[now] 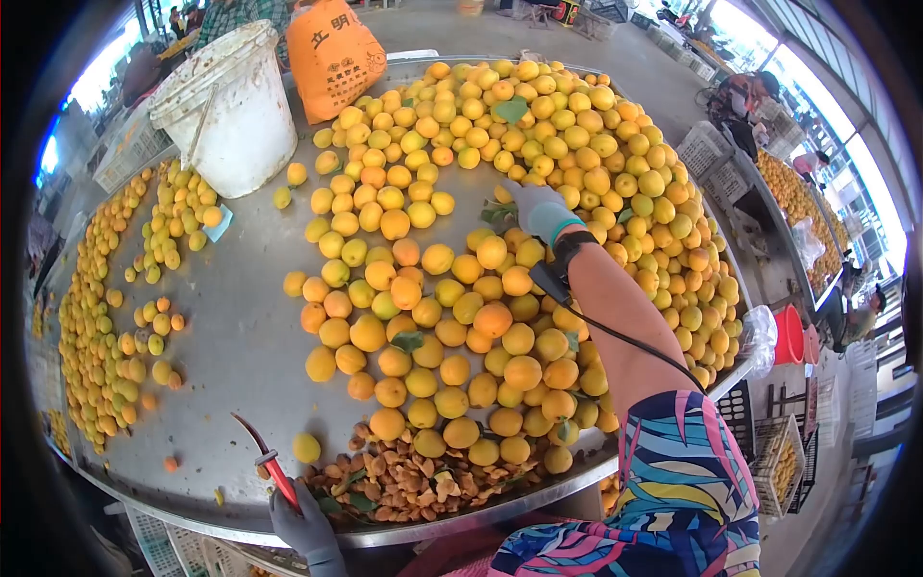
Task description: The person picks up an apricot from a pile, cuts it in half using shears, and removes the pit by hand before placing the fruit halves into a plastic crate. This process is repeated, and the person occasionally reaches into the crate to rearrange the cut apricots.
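Note:
A grey glove covers my left hand (304, 524) at the table's near edge, closed around the red handle of a knife (278, 481). Its curved blade points up and left over the metal. My right hand (543, 210), also gloved, reaches far into the big heap of apricots (519, 337). Dark green leaves (497, 214) lie right at its fingertips; the back of the hand hides most of the fingers, so I cannot tell whether they grip the leaves. Near my left hand lie brown pits and scraps (423, 486) and a lone apricot (306, 446).
A metal table (240, 361) with a raised rim bears everything. More apricots (101, 317) spread along its left side. At the back stand a white bucket (236, 115) and an orange bag (335, 58). Crates (779, 462) and a red bucket (788, 334) are at right; people work beyond.

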The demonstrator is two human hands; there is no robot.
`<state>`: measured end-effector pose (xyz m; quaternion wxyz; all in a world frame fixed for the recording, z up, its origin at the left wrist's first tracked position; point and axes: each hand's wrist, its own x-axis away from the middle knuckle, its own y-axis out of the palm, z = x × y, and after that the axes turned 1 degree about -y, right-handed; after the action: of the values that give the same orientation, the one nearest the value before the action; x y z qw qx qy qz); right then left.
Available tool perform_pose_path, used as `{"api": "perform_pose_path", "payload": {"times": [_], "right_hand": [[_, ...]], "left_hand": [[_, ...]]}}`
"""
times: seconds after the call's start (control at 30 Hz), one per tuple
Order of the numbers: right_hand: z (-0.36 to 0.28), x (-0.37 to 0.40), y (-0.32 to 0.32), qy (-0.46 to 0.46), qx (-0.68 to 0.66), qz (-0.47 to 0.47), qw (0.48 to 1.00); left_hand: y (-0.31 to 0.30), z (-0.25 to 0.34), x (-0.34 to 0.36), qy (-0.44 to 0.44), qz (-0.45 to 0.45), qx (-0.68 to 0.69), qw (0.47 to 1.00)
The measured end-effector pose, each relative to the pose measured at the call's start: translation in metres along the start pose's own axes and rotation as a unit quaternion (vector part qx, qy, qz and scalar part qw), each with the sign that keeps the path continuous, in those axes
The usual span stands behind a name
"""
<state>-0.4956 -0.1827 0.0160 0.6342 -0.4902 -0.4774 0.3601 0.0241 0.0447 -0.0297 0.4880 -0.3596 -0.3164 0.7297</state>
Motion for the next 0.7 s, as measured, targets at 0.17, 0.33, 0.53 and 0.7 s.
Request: {"api": "perform_pose_path", "payload": {"times": [0.17, 0.33, 0.53, 0.7], "right_hand": [[0.015, -0.002, 0.004, -0.049, 0.01, 0.034, 0.998], [0.024, 0.022, -0.002, -0.076, -0.279, 0.002, 0.957], [0.015, 0.03, -0.013, 0.029, -0.197, -0.002, 0.98], [-0.006, 0.028, -0.028, 0.073, -0.051, -0.067, 0.994]], "left_hand": [[0.002, 0.001, 0.001, 0.013, 0.017, -0.014, 1.0], [0.001, -0.002, 0.001, 0.004, 0.005, -0.021, 1.0], [-0.001, 0.0, 0.001, -0.025, -0.022, -0.009, 0.999], [0.004, -0.006, 0.002, -0.02, -0.008, 0.005, 1.0]]}}
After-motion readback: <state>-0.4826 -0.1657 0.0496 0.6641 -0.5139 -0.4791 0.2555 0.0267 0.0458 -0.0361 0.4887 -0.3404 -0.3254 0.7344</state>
